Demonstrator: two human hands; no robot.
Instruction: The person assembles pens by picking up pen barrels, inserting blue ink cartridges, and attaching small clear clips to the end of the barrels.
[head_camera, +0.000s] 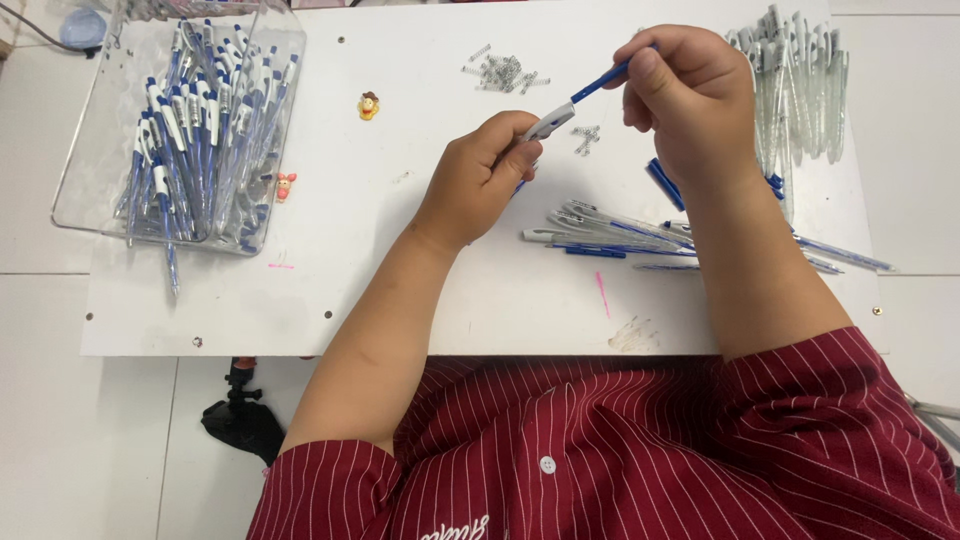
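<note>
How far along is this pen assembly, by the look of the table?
Done: a clear bin at the left holds many finished blue-and-white pens. In hand: the left hand grips a white pen barrel while the right hand holds the blue part at its end. Left: clear barrels piled at the right, loose parts by the right forearm, and small springs near the far edge.

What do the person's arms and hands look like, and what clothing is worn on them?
Both hands, the left hand and the right hand, are bare: no gloves, rings or watch show. The forearms are uncovered too. Short sleeves of a dark red shirt with thin white vertical stripes end near the elbows; one white button shows on the front.
</note>
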